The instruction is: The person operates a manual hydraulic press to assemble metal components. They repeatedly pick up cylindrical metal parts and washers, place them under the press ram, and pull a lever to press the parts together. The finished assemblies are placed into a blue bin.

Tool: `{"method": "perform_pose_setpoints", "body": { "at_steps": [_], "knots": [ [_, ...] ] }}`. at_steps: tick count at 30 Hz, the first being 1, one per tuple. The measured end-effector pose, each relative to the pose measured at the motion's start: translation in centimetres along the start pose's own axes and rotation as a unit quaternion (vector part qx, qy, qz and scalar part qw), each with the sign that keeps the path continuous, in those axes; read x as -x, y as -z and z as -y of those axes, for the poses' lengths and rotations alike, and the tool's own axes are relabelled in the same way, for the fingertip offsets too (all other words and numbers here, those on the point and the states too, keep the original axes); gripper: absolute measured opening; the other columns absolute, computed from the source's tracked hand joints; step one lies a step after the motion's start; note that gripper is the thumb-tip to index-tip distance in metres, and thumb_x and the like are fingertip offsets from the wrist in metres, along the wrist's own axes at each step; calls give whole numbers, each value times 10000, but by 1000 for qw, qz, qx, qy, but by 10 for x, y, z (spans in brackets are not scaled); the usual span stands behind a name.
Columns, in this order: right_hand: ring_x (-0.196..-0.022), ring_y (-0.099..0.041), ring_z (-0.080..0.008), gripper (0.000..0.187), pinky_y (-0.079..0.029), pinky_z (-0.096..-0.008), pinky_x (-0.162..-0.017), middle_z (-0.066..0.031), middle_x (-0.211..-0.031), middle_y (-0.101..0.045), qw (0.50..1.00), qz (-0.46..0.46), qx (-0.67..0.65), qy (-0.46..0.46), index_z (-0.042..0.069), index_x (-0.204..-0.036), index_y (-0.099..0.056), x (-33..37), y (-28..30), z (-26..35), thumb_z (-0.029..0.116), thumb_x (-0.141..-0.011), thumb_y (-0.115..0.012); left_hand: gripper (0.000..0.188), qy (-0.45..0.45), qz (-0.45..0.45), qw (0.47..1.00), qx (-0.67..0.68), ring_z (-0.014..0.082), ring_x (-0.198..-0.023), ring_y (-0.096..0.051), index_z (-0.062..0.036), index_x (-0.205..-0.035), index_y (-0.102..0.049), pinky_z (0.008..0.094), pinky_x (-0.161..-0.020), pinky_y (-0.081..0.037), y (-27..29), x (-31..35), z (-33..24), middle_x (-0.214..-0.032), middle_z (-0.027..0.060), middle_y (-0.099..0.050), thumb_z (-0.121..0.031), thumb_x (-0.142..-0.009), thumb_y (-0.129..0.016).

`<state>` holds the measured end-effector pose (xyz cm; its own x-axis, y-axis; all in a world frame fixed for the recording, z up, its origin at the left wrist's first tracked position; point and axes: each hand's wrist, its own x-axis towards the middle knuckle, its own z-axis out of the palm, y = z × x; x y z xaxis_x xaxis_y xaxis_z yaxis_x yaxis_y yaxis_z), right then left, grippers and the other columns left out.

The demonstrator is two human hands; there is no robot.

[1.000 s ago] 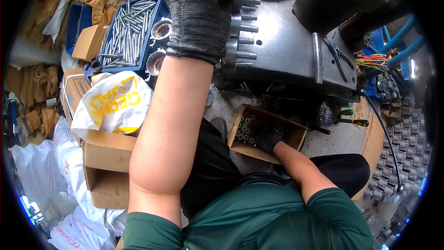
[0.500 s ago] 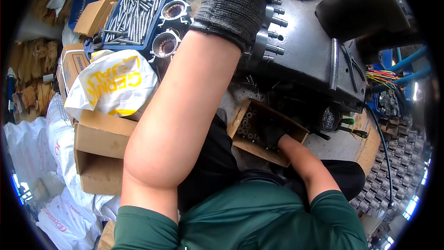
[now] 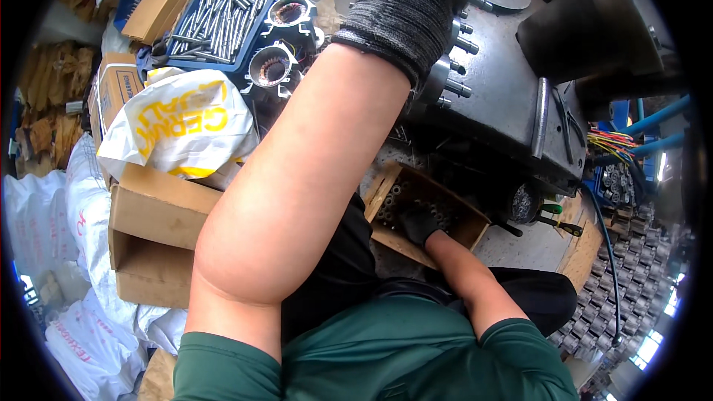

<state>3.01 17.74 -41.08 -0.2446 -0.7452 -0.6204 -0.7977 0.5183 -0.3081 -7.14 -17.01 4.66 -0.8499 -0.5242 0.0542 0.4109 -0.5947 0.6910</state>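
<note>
My left hand point(image 3: 405, 11), in a dark grey knitted glove, is raised at the top edge beside several metal shaft ends point(image 3: 462, 87) on the dark metal bench point(image 3: 501, 96). Its visible fingers are curled, and the picture's edge cuts off whatever lies in them. Lower down, my right hand point(image 3: 420, 224), also gloved, reaches into an open cardboard box point(image 3: 407, 246). Small ring-shaped metal parts that look like bearings point(image 3: 443, 217) lie around it in the box. The right fingers are too dark to make out.
At the upper left stand a blue crate point(image 3: 241, 59) of metal shafts and two wound motor stators point(image 3: 271, 67). A white plastic bag point(image 3: 178, 119) and an opened carton point(image 3: 160, 212) lie nearer. A dark cylinder point(image 3: 587, 22) and a metal bar point(image 3: 541, 115) rest on the bench.
My right hand has shifted left inside the box, showing more of the ring-shaped parts on its right. The view has shifted slightly; my left hand stays raised beside the shaft ends.
</note>
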Motion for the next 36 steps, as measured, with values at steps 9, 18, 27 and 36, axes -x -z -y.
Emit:
{"method": "perform_pose_setpoints", "body": {
  "at_steps": [9,18,27,36],
  "knots": [
    [-1423,-543,-447,499,-410,-507,-1227,-306,-1529,-560,997,-80,-3,-12,-12,-1496,-590,-10,2,-48,213,-1053,-537,164,14,-37,999,-29,64,-656,-649,-99,-1114,-704,206,-537,-506,-8,1,-6,-852,-13,-710,-240,-1037,-738],
    [-1432,-535,-426,500,-383,-485,-1239,-285,-1531,-567,999,3,4,-40,4,-1493,-600,0,68,-1,257,-1068,-524,186,-50,-134,984,-110,63,-665,-643,-98,-1107,-693,204,-552,-502,-27,7,3,-871,-7,-706,-245,-1019,-766],
    [-1386,-576,-377,490,-425,-442,-1194,-244,-1489,-623,985,-41,-156,-66,19,-1413,-679,-8,41,37,342,-1071,-540,182,1,-1,1000,20,79,-691,-657,-73,-1137,-690,206,-575,-520,1,-4,0,-915,17,-717,-211,-1034,-748],
    [-1233,-677,-424,500,-518,-497,-1085,-276,-1304,-719,997,67,-38,-1,5,-1271,-751,37,99,10,386,-958,-665,185,41,-56,998,0,85,-602,-655,-117,-1118,-726,212,-510,-499,-6,0,-6,-815,-2,-729,-293,-1080,-687]
  ]
}}
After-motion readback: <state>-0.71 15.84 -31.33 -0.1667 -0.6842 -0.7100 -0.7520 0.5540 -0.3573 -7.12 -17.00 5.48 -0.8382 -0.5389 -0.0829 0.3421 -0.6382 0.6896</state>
